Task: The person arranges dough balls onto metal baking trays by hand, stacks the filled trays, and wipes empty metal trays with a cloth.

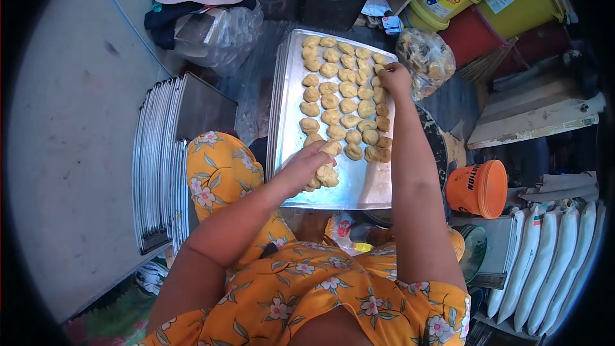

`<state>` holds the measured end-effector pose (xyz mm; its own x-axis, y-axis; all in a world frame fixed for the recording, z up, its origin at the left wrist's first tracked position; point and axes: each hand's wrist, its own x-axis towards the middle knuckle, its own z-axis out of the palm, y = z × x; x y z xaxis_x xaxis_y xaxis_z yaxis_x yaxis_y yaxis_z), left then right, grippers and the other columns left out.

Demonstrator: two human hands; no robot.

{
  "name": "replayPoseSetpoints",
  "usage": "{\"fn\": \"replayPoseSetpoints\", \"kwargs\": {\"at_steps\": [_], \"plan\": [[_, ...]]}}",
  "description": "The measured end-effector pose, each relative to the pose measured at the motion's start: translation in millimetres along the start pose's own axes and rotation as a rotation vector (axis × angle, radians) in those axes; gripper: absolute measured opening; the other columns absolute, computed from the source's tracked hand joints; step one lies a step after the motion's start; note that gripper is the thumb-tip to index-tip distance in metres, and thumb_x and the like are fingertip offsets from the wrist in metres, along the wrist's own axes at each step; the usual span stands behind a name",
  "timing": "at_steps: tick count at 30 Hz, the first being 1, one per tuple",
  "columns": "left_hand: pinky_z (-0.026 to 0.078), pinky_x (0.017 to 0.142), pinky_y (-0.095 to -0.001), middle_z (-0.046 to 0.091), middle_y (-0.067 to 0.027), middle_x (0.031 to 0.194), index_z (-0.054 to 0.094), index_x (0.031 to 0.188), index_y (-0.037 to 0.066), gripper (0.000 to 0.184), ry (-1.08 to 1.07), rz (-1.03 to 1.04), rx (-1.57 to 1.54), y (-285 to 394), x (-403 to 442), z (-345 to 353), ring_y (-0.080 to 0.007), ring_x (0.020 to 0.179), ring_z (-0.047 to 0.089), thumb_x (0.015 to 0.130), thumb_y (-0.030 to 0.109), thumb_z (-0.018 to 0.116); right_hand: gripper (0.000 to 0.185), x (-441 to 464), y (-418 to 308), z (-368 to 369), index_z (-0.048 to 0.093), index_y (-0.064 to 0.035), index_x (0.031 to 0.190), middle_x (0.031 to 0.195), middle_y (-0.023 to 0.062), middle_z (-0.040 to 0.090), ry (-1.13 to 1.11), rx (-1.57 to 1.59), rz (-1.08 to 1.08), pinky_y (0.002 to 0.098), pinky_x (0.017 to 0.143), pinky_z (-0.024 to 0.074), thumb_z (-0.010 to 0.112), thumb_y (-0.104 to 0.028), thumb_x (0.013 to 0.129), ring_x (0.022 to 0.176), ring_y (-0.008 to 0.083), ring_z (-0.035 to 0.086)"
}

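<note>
Head view: a large metal tray (362, 189) lies in front of the person in floral clothing, other tray rims showing beneath its left edge. To its left, a row of thin metal trays (157, 173) stands on edge; to the right are white sacks (551, 263) and, nearer the tray, an orange bucket (477, 189). The left hand (303, 169) is over the tray's near left part, fingers curled around a clump of dough (327, 177). The right hand (396, 79) reaches to the far right edge, its fingertips at the dough there; whether they pinch a piece or only touch it, I cannot tell. Smallest are the rounded dough pieces (348, 90), set in uneven rows over the tray's middle and far part, some touching.
</note>
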<state>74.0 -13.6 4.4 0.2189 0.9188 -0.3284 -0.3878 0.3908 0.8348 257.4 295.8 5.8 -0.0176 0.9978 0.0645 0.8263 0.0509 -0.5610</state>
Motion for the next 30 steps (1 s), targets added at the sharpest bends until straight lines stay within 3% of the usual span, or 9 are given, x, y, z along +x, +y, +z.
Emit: {"fn": "replayPoseSetpoints", "kwargs": {"at_steps": [5,8,11,14,18,21,24,25,30], "plan": [[0.045,0.077,-0.0255,0.062,-0.0054,0.097,0.058,0.118,0.002,0.039,0.044,0.040,-0.028,10,-5,5,-0.0123,0.087,0.057,0.086,0.023,0.055,0.024,33,19,6,0.069,-0.0024,0.088,0.079,0.0074,0.069,-0.070,0.078,-0.162,0.0300,0.069,0.0511,0.073,-0.010,0.066,0.072,0.0169,0.065],[0.045,0.073,-0.0250,0.062,-0.0047,0.095,0.057,0.118,0.002,0.038,0.050,0.027,-0.016,7,-3,2,-0.0114,0.084,0.056,0.087,0.024,0.055,0.025,40,21,8,0.071,-0.0054,0.086,0.081,0.0119,0.070,-0.143,0.230,-0.120,0.0348,0.072,0.0526,0.073,-0.016,0.064,0.074,0.0240,0.067],[0.047,0.078,-0.0258,0.059,-0.0060,0.101,0.053,0.123,0.000,0.039,0.022,0.026,0.016,5,-1,-1,-0.0122,0.092,0.056,0.089,0.020,0.054,0.029,53,20,21,0.071,-0.0052,0.093,0.082,0.0123,0.070,0.168,0.177,-0.132,0.0347,0.071,0.0528,0.070,-0.017,0.067,0.073,0.0244,0.067],[0.048,0.080,-0.0260,0.059,-0.0068,0.102,0.051,0.125,0.000,0.040,0.010,0.018,0.044,9,-4,1,-0.0130,0.094,0.057,0.091,0.019,0.053,0.035,59,21,26,0.071,-0.0054,0.104,0.084,0.0124,0.070,-0.016,0.108,-0.176,0.0350,0.071,0.0528,0.067,-0.018,0.071,0.074,0.0250,0.067],[0.049,0.079,-0.0262,0.058,-0.0068,0.101,0.052,0.122,0.000,0.037,0.016,0.030,0.073,6,0,-2,-0.0132,0.092,0.056,0.091,0.019,0.053,0.042,69,31,25,0.069,-0.0063,0.111,0.086,0.0125,0.070,-0.234,0.419,-0.119,0.0355,0.074,0.0521,0.069,-0.025,0.073,0.078,0.0241,0.068],[0.049,0.079,-0.0261,0.058,-0.0063,0.100,0.053,0.120,0.000,0.035,0.021,0.037,0.080,9,-1,0,-0.0131,0.091,0.056,0.090,0.019,0.053,0.041,39,19,-6,0.068,-0.0047,0.107,0.085,0.0140,0.069,-0.032,0.075,-0.141,0.0352,0.072,0.0518,0.071,-0.029,0.074,0.077,0.0242,0.067],[0.049,0.077,-0.0258,0.059,-0.0056,0.099,0.054,0.120,0.000,0.034,0.026,0.053,0.049,12,-2,3,-0.0129,0.090,0.056,0.091,0.018,0.053,0.036,4,29,-15,0.068,-0.0044,0.098,0.085,0.0137,0.069,-0.076,-0.035,-0.179,0.0351,0.072,0.0512,0.072,-0.031,0.074,0.077,0.0250,0.067],[0.049,0.077,-0.0257,0.059,-0.0054,0.099,0.054,0.120,0.001,0.034,0.025,0.053,0.036,11,-1,3,-0.0128,0.090,0.056,0.091,0.018,0.053,0.032,-16,22,-15,0.067,-0.0038,0.089,0.082,0.0124,0.069,-0.134,-0.027,-0.174,0.0343,0.070,0.0509,0.072,-0.030,0.071,0.075,0.0245,0.067],[0.049,0.075,-0.0256,0.059,-0.0045,0.097,0.054,0.121,0.002,0.034,0.031,0.042,0.066,8,-4,6,-0.0121,0.088,0.056,0.090,0.019,0.053,0.027,-27,29,-10,0.066,-0.0022,0.086,0.076,0.0109,0.067,-0.103,0.081,-0.154,0.0331,0.066,0.0504,0.070,-0.022,0.069,0.069,0.0227,0.064]]}}
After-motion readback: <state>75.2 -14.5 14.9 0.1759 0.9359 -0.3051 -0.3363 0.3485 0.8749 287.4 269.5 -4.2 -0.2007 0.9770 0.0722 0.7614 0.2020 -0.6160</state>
